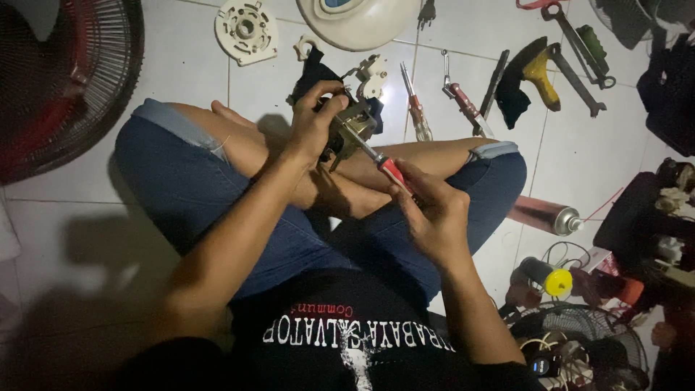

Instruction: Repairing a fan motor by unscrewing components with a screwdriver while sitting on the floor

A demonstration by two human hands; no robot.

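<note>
Right hand (433, 210) clamped on red-handled screwdriver (382, 163), tip in fan motor (351, 127) gripped by left hand (313, 123); plastic housing parts (246, 29) already off, lying on floor (181, 72); motor teardown seemingly midway.

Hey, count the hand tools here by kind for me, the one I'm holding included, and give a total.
Screwdrivers: 3, one red-handled in the right hand at, two on the floor
Wrenches: 2
Yellow-handled tool: 1
Total: 6
</note>
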